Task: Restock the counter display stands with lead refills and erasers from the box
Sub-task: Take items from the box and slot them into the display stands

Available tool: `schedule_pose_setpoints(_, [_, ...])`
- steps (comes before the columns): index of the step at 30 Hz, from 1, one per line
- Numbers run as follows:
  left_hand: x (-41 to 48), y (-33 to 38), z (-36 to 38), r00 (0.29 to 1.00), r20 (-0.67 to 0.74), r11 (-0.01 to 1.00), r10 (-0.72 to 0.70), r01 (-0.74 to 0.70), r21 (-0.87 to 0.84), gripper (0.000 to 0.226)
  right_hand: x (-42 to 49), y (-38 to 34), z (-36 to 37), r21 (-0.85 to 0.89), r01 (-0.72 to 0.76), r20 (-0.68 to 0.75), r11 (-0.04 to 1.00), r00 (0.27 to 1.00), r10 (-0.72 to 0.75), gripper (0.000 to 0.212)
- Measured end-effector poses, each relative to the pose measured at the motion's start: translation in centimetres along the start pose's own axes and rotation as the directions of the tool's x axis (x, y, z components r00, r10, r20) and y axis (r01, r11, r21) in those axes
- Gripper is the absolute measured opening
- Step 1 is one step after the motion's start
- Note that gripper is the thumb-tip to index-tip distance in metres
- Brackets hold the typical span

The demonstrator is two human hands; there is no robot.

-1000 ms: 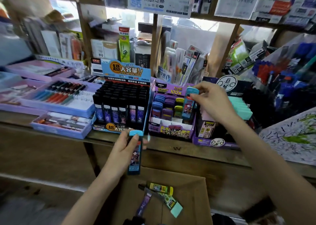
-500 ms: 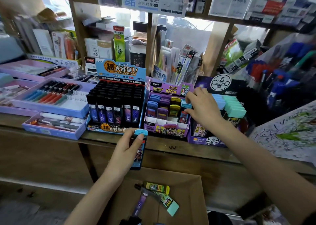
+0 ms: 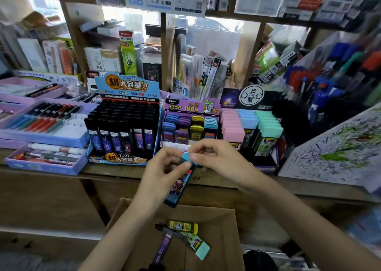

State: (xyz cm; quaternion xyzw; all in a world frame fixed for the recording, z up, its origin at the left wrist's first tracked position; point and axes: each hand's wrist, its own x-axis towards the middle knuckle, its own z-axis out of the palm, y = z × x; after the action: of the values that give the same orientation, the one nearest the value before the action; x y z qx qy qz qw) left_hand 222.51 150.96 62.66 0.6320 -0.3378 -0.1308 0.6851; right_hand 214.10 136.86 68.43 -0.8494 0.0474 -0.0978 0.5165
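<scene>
- We see the cardboard box (image 3: pixel 222 229) below the counter (image 3: pixel 115 170), with three loose refill cases (image 3: pixel 182 227) inside.
- Our left hand (image 3: pixel 162 174) wraps the blue lead refill case (image 3: pixel 178 188); our right hand (image 3: pixel 218 161) pinches its cap.
- The case hangs above the box, before the purple display stand (image 3: pixel 190 107), long axis near upright, cap uppermost, leaning right.

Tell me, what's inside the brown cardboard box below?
A yellow refill case, a purple refill case and a mint-capped refill case. The cardboard box's near end is cut off, unseen.
</scene>
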Motion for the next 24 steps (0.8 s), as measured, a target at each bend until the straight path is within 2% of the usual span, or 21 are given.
schedule_pose_setpoints(2, [0.2, -0.1, 0.3, 0.998, 0.055, 0.999, 0.033, -0.035, 0.033, 0.02, -0.2, 0.3, -0.3, 0.0, 0.014, -0.016, 1.0, 1.0, -0.014, 0.013])
schedule_pose_setpoints(4, [0.6, -0.2, 0.4, 0.992, 0.112, 0.983, 0.06, -0.078, 0.164, 0.02, -0.1, 0.2, -1.1, -0.093, 0.039, -0.048, 0.995, 0.998, -0.044, 0.015])
schedule_pose_setpoints(7, [1.9, -0.9, 0.1, 0.984, 0.124, 0.874, 0.126, -0.169, 0.455, 0.021, 0.9, -0.4, -3.3, -0.268, 0.06, -0.209, 0.961, 0.971, -0.119, 0.01])
schedule_pose_setpoints(10, [3.1, -1.7, -0.3, 0.986, 0.107, 0.792, 0.129, -0.168, 0.588, 0.031, 2.4, -0.8, -5.9, -0.362, 0.049, -0.332, 0.931, 0.926, -0.178, 0.008])
schedule_pose_setpoints(13, [3.8, -2.9, -0.8, 0.985, 0.125, 0.683, 0.12, -0.174, 0.71, 0.039, 4.1, -0.3, -7.5, -0.44, 0.024, -0.391, 0.898, 0.895, -0.215, 0.008])
schedule_pose_setpoints(17, [3.7, -4.1, -1.0, 0.98, 0.165, 0.566, 0.107, -0.196, 0.801, 0.042, 5.2, 0.7, -7.6, -0.541, 0.031, -0.39, 0.84, 0.876, -0.283, 0.011])
schedule_pose_setpoints(24, [3.9, -4.7, -1.3, 0.976, 0.177, 0.534, 0.13, -0.22, 0.817, 0.042, 5.7, 3.0, -6.4, -0.8, 0.055, -0.194, 0.597, 0.919, -0.343, 0.016])
